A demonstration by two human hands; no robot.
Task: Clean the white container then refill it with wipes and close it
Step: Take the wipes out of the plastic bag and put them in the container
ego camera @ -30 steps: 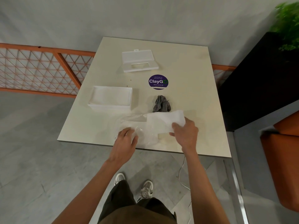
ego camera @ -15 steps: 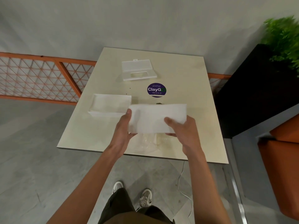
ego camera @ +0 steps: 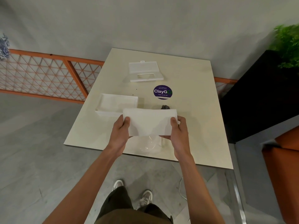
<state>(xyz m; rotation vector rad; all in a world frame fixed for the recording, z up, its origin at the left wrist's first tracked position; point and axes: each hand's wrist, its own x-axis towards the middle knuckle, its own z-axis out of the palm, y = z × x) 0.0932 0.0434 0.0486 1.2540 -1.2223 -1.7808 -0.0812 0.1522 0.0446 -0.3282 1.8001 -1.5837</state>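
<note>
A white stack of wipes (ego camera: 149,121) is held above the cream table (ego camera: 194,120). My left hand (ego camera: 120,131) grips its left end and my right hand (ego camera: 178,131) grips its right end, thumbs on top. The open white container (ego camera: 116,104) sits on the table just left of and behind the stack; its near right corner is hidden by the wipes. Its white lid (ego camera: 144,71) lies flat near the table's far edge. A grey cloth (ego camera: 165,107) peeks out behind the wipes.
Crumpled clear plastic wrap (ego camera: 149,143) lies on the table under my hands. A purple round sticker (ego camera: 162,92) marks the table's middle. An orange lattice railing (ego camera: 42,75) runs at left; a black planter (ego camera: 262,94) with a green plant (ego camera: 288,46) stands at right.
Both hands took the wipes stack out of the plastic wrap and lifted it off the table. My left hand left the wrap and now holds the stack's left end.
</note>
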